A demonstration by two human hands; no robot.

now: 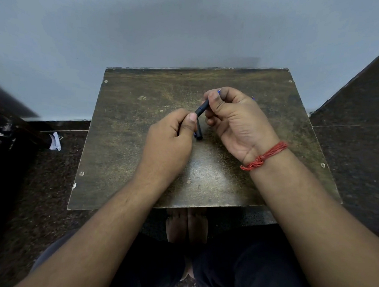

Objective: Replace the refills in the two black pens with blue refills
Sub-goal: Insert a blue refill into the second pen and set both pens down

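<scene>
Both hands are up over the bench (140, 163) on one black pen (202, 108): right hand (235, 121) has its fingers curled round the barrel, left hand (173, 138) pinches the other end. A second dark pen piece (199, 133) sits just below. These are light, stiff, slick plastic, I'd guess, so hold near the joint and twist gently.
</scene>
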